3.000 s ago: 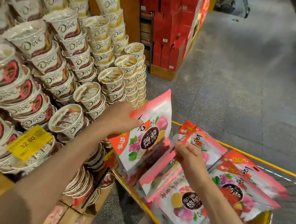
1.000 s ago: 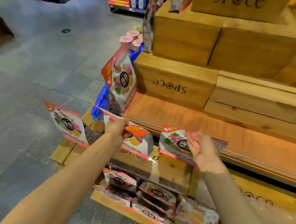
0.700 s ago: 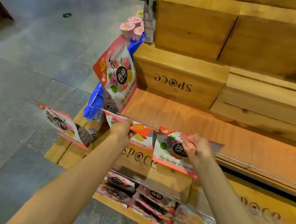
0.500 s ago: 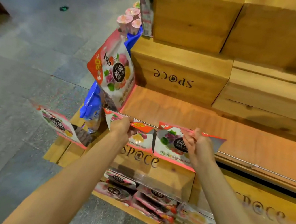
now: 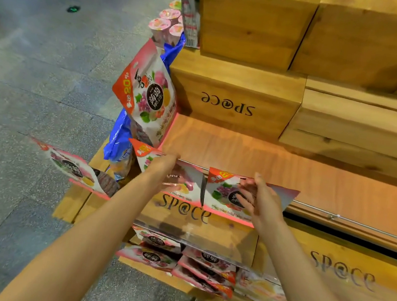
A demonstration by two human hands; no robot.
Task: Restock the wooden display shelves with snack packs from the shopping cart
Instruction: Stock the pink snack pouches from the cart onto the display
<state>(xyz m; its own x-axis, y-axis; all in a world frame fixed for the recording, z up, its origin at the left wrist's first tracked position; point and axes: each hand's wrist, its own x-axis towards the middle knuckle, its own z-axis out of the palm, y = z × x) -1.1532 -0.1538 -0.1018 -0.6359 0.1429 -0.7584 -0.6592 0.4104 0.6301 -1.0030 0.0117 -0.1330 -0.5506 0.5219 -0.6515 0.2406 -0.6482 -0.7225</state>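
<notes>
My left hand (image 5: 164, 164) grips the tops of pink and white snack packs: one (image 5: 182, 181) hangs just under it, another (image 5: 73, 170) sticks out to the left. My right hand (image 5: 261, 199) holds a third pack (image 5: 221, 195) by its upper edge, in front of the thin metal rail of the wooden shelf (image 5: 291, 174). One pack of the same kind (image 5: 148, 96) stands upright at the shelf's left end. The shopping cart is out of view.
Wooden crates marked SP@CE (image 5: 233, 96) are stacked behind and above the shelf. The lower tier holds several flat snack packs (image 5: 188, 262) behind a clear front. Blue bags (image 5: 119, 138) and pink cups (image 5: 167, 24) sit at the left corner. Grey tiled floor (image 5: 36, 74) lies left.
I turned from the cart to the wooden shelves with the packs in both hands. Over the last second both hands rose slightly toward the shelf rail, still holding the packs.
</notes>
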